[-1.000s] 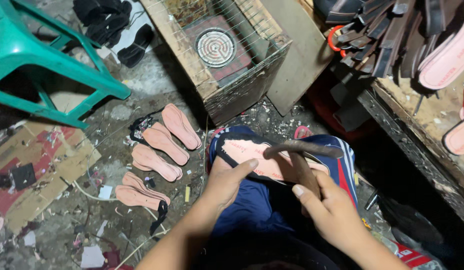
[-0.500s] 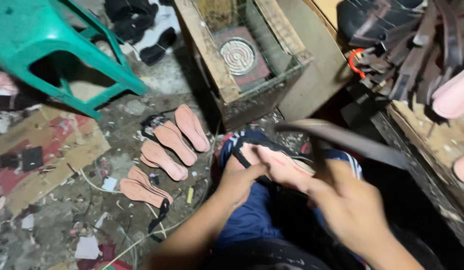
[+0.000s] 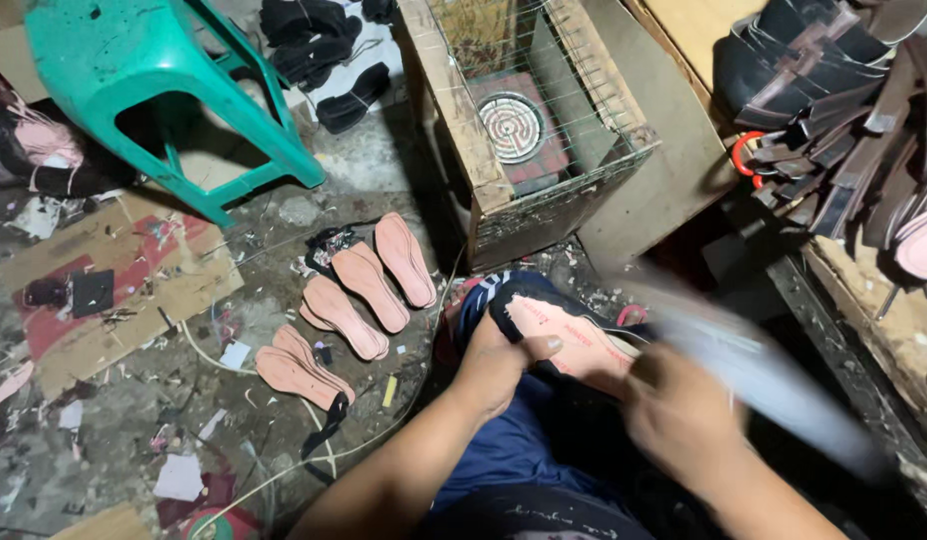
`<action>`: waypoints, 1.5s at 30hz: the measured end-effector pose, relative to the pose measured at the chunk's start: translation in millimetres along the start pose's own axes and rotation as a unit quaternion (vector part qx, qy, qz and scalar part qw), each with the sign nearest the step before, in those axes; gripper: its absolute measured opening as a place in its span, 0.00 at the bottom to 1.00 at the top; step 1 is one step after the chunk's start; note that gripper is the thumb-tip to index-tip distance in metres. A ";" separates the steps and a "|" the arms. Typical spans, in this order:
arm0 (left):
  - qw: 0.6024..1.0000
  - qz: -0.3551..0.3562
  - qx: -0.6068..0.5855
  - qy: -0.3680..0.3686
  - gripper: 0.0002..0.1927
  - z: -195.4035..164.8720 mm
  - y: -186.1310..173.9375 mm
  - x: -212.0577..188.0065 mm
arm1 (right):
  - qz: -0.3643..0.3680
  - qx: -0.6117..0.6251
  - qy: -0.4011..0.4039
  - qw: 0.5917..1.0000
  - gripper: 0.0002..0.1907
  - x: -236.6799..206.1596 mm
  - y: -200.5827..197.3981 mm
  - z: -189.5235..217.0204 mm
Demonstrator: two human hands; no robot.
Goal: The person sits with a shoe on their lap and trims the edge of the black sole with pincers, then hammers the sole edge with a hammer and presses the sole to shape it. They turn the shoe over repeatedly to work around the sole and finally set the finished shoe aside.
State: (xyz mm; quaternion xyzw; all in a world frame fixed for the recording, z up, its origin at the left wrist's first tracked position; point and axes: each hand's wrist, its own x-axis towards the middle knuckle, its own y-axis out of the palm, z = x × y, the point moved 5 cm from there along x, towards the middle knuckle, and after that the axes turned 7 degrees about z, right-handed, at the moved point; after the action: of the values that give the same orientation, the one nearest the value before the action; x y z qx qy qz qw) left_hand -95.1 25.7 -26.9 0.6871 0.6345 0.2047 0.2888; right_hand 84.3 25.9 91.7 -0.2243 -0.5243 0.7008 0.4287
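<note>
- A pink shoe insole with a dark edge (image 3: 569, 335) is seen at lower centre of the frame, laid across the person's lap, on a knee clothed in blue.
- The insole is pinned by the left hand (image 3: 499, 365), whose thumb is stretched flat along its near edge; this appears to be done so that the piece is kept steady while it is worked.
- The right hand (image 3: 684, 420), at lower right, is closed around a long grey tool (image 3: 774, 385). Both are heavily blurred, so the kind of tool cannot be told; it is angled across the insole's far end.
- Five more pink insoles (image 3: 359, 295) are spread on the littered floor just left of the knee, set side by side in rough pairs, seemingly kept within reach.
- A wooden crate with a wire mesh top (image 3: 514, 120) is placed in the upper centre, and a round coil heater (image 3: 512, 127) is seen inside it beneath the mesh.
- A green plastic stool (image 3: 154, 80) is seen in the upper left, with dark fabric pieces (image 3: 319, 50) lying beyond it.
- A stack of dark straps and soles (image 3: 844, 110) is heaped on a bench in the upper right.
- Flattened cardboard (image 3: 114, 290) and paper scraps are scattered across the left side of the floor.
</note>
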 end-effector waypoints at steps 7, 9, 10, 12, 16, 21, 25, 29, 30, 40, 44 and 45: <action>0.999 -0.028 0.038 0.008 0.24 3.4 -8.0 -1.3 | -0.013 0.323 0.120 0.939 0.18 -3.9 1.9 -14.5; 0.999 0.027 0.016 0.026 0.21 5.2 -2.8 2.1 | -0.119 0.661 0.023 0.740 0.21 6.6 -1.8 -0.7; 1.000 0.016 0.013 0.007 0.21 8.1 -4.0 1.4 | -0.003 0.477 0.056 0.877 0.19 13.6 3.4 7.9; 1.000 0.000 0.014 -0.024 0.20 10.9 -7.5 1.7 | 0.210 0.027 0.106 0.972 0.19 24.6 15.7 9.6; 0.957 0.013 0.281 0.075 0.19 -3.2 -5.9 2.3 | 0.104 0.134 0.130 0.977 0.17 14.9 -10.2 6.6; 0.997 -0.041 0.018 -0.061 0.23 16.6 -12.3 -0.1 | 0.252 0.026 0.149 0.956 0.19 29.4 10.6 22.2; 0.989 -0.053 0.140 0.013 0.24 10.4 -5.9 1.9 | 0.033 0.227 0.055 0.972 0.22 3.9 -41.5 26.6; 0.999 -0.031 0.042 0.004 0.24 5.3 -4.7 6.7 | 0.003 0.233 0.156 0.960 0.18 -38.7 -12.7 -7.1; 0.999 -0.035 0.038 -0.016 0.24 5.6 -4.5 5.4 | 0.064 0.203 0.198 0.957 0.18 -44.2 18.3 -11.8; 0.942 0.061 0.292 0.153 0.30 -99.0 40.0 -16.1 | -0.147 0.409 0.185 0.882 0.25 -75.3 12.3 -53.5; 0.880 0.083 0.459 0.087 0.30 -135.2 60.2 -27.9 | -0.168 0.518 0.177 0.820 0.24 -78.6 14.0 -60.1; 0.865 0.085 0.491 0.055 0.29 -135.8 64.5 -29.1 | -0.149 0.554 0.168 0.802 0.28 -79.1 17.8 -59.0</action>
State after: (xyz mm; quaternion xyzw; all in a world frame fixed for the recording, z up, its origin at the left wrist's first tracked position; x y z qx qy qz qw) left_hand -137.7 13.7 119.7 0.7790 0.6071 -0.0717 -0.1396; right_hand 164.9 -9.7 43.8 0.0184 0.0061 0.7507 0.6604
